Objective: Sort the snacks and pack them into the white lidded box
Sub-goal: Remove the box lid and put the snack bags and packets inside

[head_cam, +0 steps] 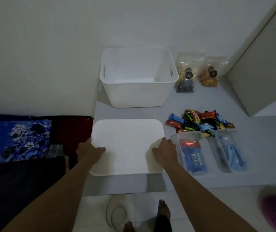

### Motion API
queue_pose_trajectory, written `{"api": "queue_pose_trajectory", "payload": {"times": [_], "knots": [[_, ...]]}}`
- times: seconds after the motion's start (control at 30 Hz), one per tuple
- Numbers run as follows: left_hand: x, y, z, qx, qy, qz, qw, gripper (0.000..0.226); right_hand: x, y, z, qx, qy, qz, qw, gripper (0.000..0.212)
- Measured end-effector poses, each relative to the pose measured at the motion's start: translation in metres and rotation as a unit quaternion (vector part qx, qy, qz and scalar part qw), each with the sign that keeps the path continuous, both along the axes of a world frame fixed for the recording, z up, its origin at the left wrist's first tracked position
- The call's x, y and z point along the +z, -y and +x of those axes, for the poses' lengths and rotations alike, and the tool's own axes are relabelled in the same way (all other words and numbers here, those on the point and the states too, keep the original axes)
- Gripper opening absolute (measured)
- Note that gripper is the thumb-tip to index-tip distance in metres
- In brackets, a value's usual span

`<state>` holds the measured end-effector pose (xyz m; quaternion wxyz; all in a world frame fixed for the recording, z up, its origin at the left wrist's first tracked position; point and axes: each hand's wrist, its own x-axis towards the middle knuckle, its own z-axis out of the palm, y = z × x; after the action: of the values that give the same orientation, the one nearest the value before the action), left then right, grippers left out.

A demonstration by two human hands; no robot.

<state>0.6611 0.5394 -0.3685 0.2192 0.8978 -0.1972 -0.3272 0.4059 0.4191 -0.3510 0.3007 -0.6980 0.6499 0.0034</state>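
Observation:
The white box (139, 91) stands open and empty at the back of the grey table. Its flat white lid (127, 139) is nearer to me, held by both hands: my left hand (89, 152) grips its left edge and my right hand (165, 152) grips its right edge. A pile of small wrapped snack bars (200, 123) lies to the right of the lid. Just in front of the pile are two clear tubs, one (190, 154) with red and blue packets, the other (231, 151) with light blue packets. Two clear bags of snacks (186, 76) (209, 76) stand right of the box.
A white wall runs behind the table and a pale cabinet door (259, 72) stands at the right. Blue floral and dark pillows (20, 139) lie on the left. My bare feet (163, 213) and a cable (115, 213) are on the tiled floor below the table's edge.

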Motion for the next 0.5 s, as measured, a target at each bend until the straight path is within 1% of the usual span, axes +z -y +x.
{"api": "queue_pose_trajectory", "payload": {"times": [0.07, 0.1, 0.17, 0.2, 0.33, 0.5], "knots": [[0.006, 0.006, -0.008, -0.048, 0.033, 0.025, 0.998, 0.110, -0.003, -0.001, 0.000, 0.022, -0.014, -0.002, 1.000, 0.045], [0.010, 0.007, -0.013, -0.076, 0.057, 0.045, 0.994, 0.108, -0.004, -0.003, 0.001, 0.034, -0.021, -0.002, 0.999, 0.046], [0.011, 0.007, -0.021, -0.129, 0.115, 0.081, 0.982, 0.098, -0.005, -0.005, 0.001, 0.054, -0.035, -0.007, 0.998, 0.052], [0.010, 0.005, -0.023, -0.142, 0.127, 0.089, 0.978, 0.094, -0.006, -0.006, 0.000, 0.062, -0.041, -0.010, 0.997, 0.054], [0.002, 0.002, -0.026, -0.184, 0.130, 0.106, 0.969, 0.083, -0.010, -0.007, -0.002, 0.083, -0.062, -0.017, 0.994, 0.061], [0.001, 0.000, -0.033, -0.249, 0.175, 0.128, 0.944, 0.082, -0.008, -0.013, -0.003, 0.107, -0.062, 0.012, 0.992, 0.071]]}}
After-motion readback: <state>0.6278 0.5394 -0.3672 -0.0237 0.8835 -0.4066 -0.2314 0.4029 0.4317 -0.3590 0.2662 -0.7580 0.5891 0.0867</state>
